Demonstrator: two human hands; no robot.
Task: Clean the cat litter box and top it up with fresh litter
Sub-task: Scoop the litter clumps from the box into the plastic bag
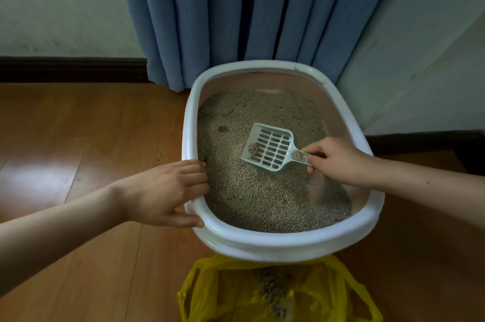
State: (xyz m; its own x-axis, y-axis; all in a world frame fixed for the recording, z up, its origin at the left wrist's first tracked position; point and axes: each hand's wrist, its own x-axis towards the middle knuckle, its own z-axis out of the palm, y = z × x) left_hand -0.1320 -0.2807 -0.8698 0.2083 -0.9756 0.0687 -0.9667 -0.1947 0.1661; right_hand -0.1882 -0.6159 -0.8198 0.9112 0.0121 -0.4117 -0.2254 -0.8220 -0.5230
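While some clumps already lie in the yellow bag (278, 293), I judge scooping unfinished and topping-up undone: right hand (338, 161) pinches the scoop (270, 150) resting on litter inside the litter box (288, 240), left hand (162, 190) curls over its rim.

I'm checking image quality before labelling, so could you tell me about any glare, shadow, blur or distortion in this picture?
Head view: a pale glare patch sits on the wooden floor at left; wide-angle distortion bows the baseboard; the right hand casts a soft shadow on the litter; the scoop is fairly sharp, while the yellow bag at the bottom edge looks softer.
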